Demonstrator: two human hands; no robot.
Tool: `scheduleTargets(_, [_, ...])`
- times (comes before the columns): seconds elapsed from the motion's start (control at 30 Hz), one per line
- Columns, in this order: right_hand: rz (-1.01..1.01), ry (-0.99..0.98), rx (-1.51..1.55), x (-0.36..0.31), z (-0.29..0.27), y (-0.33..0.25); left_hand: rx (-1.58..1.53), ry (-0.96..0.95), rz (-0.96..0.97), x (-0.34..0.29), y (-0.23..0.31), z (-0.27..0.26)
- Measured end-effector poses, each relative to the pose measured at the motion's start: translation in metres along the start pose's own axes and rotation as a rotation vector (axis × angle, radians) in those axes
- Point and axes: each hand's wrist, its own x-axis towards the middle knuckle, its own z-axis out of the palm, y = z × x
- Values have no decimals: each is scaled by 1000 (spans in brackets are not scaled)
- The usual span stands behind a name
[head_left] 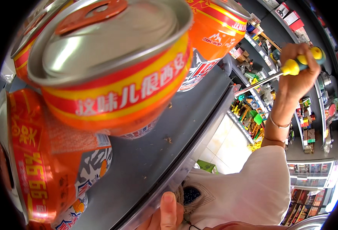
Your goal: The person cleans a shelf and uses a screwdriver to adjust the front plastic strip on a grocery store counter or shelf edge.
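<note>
My right hand (pixel 297 71) is raised at the right, its fingers wrapped round the yellow and dark green handle of a screwdriver (pixel 264 82). The metal shaft slopes down to the left, and its tip appears to meet the far end of a clear plastic edge strip (pixel 199 147) along a grey shelf (pixel 153 168). At the bottom, my left hand (pixel 168 212) grips the strip's near part, thumb up and other fingers partly hidden. Just left stand orange drink cans: a large, close upright can (pixel 115 88), a can lying on its side (pixel 50 153), and another upright can (pixel 215 30).
Small crumbs of dirt (pixel 168 140) lie on the shelf surface. Beyond the strip, display racks (pixel 253 50) full of small packaged goods and tools curve round the right side. Pale floor tiles (pixel 224 142) and a green box (pixel 206 166) show below. A glass-fronted cabinet (pixel 310 168) stands lower right.
</note>
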Motion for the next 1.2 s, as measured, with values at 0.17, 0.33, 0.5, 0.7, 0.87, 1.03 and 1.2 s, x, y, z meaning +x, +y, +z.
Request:
scheduleTargets(0.17, [-126,24,-114,0,-5,-13,9,1,-9,0,0,-1])
scheduleTargets(0.33, [-135,25,-76,2,-5,-18,13,-4,-19,-2,1,-3])
scheduleTargets(0.5, [-169,178,-293,2,22,-10,19,-11,-20,-5,0,-6])
scheduleTargets(0.7, [-267,-148,-512,11,17,-10,22,-8,-24,-6,0,-8])
scheduleTargets(0.87, [-193,-218,-557,36,5,-13,21,-9,-28,-5,-2,-8])
scheduleTargets(1.03, [-108,-95,-452,32,19,-8,28,-10,-34,-4,-1,-7])
scheduleTargets(1.2, [162,16,-498,47,19,-2,24,-6,-28,-2,-2,-6])
